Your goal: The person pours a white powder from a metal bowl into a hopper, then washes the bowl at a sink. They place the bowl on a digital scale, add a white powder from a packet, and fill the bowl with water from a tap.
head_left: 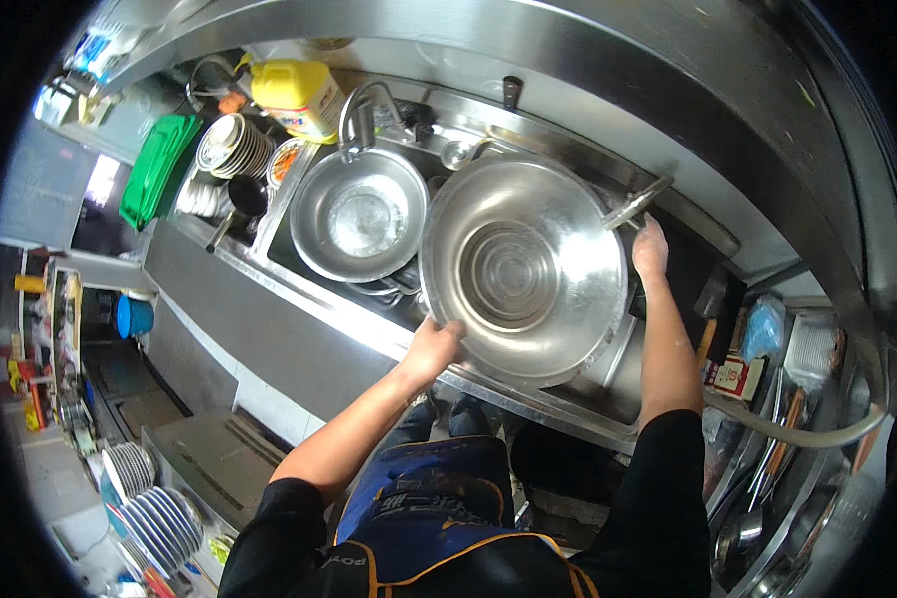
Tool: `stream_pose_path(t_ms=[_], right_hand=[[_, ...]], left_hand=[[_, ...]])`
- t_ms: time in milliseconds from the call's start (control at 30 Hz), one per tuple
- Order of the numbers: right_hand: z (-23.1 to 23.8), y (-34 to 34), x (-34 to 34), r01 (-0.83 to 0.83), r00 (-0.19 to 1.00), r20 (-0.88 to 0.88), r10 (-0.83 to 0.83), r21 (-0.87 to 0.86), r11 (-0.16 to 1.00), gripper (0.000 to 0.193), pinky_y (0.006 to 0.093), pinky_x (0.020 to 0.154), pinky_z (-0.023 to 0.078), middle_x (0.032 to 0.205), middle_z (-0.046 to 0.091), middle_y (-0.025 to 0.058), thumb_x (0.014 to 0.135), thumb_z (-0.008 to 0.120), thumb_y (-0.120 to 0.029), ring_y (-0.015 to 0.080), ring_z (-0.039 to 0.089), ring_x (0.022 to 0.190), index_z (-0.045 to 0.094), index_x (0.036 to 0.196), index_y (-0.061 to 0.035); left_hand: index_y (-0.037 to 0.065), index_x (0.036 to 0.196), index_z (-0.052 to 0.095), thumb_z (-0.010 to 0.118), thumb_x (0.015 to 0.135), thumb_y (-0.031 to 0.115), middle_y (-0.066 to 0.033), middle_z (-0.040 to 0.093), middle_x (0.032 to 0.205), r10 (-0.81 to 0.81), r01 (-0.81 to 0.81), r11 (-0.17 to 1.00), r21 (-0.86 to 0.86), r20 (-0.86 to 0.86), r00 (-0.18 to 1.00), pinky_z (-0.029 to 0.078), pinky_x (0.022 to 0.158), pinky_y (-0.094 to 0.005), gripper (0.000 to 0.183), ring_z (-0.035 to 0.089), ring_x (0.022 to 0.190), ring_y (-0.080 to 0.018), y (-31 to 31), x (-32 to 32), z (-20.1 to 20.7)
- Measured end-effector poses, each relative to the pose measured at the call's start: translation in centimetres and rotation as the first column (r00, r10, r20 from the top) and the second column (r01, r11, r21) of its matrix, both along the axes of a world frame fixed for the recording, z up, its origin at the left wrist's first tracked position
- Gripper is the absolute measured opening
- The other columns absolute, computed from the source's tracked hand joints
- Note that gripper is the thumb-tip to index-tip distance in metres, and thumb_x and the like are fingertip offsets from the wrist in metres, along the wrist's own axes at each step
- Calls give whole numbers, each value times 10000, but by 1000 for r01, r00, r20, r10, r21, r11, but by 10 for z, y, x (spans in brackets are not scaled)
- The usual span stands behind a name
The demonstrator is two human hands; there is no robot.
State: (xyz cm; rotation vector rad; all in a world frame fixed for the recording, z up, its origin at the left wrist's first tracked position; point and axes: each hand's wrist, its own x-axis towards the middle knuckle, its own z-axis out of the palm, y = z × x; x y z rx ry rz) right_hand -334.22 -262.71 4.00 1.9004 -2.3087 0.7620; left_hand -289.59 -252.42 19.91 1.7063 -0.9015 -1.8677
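Note:
A large, wide metal basin (578, 329) rests tilted over the right part of the sink, its hollow facing up. My left hand (435, 346) grips its near left rim, with the thumb over the edge. At the basin's right side, my right hand (651, 249) is closed at a metal faucet (636, 204), whose body partly hides the fingers. A smaller round metal bowl (319, 214) sits in the left sink under a curved faucet (354, 105). Between the two vessels, part of a metal rack or handle shows low in the sink.
Beyond the left sink stand a yellow jug (294, 90), stacked plates (237, 149), a dark pan (246, 196) and a green bin (156, 164). Ladles and a blue bag (764, 324) lie at right. A grey counter (269, 329) runs along the left; a metal hood edge hangs overhead.

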Motion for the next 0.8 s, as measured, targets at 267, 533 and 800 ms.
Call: stream_pose_path(t_ms=[267,533,800], right_hand=[[17,20,16,-52,999,14,51,148,988,315,411,937,445,1145,588,230,899,413,-121,372,553,1080,586,1135,-6],[85,54,114,100,705,709,17,-123,987,165,342,667,496,801,640,121,902,547,-164,205,622,695,602,989,-35],[35,-27,167,-255,943,307,128,420,871,353,450,745,474,855,638,200,914,462,-341,374,612,802,636,912,-34]], left_hand=[[-80,1103,495,486,881,168,-142,622,893,39,-41,999,-16,-117,992,526,566,-314,333,617,702,-204,-10,8,-20],[-65,1031,532,495,855,149,-132,616,863,22,-25,999,-23,-109,994,503,566,-313,280,599,697,-199,-19,15,-39],[-11,1194,447,482,876,143,-117,584,998,-103,104,995,2,-105,989,530,656,-355,355,603,823,-223,-14,18,-62]])
